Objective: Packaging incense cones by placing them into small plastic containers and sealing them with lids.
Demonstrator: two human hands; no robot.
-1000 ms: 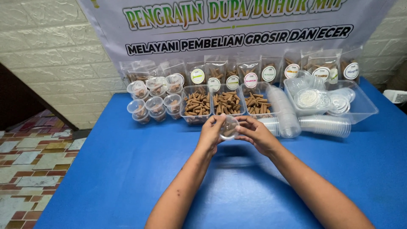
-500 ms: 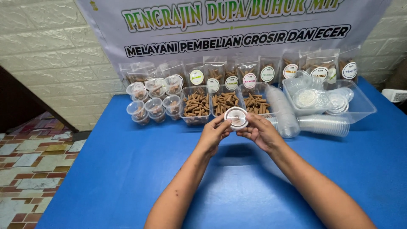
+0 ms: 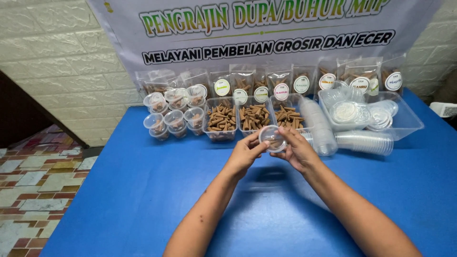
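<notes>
Now both hands, left hand [image 3: 245, 154] and right hand [image 3: 297, 151], are gripping a small clear cup [image 3: 272, 138] near the table's [image 3: 119, 190] far edge, fingers pinching its rim, apparently pressing the lid on, which needs even pressure.

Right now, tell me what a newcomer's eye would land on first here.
First, the two hands, left hand and right hand, holding a small clear lidded cup above the blue table at centre. Just behind them sit three clear tubs of brown incense cones, with stacked filled cups to their left and a large printed banner across the wall.
</notes>
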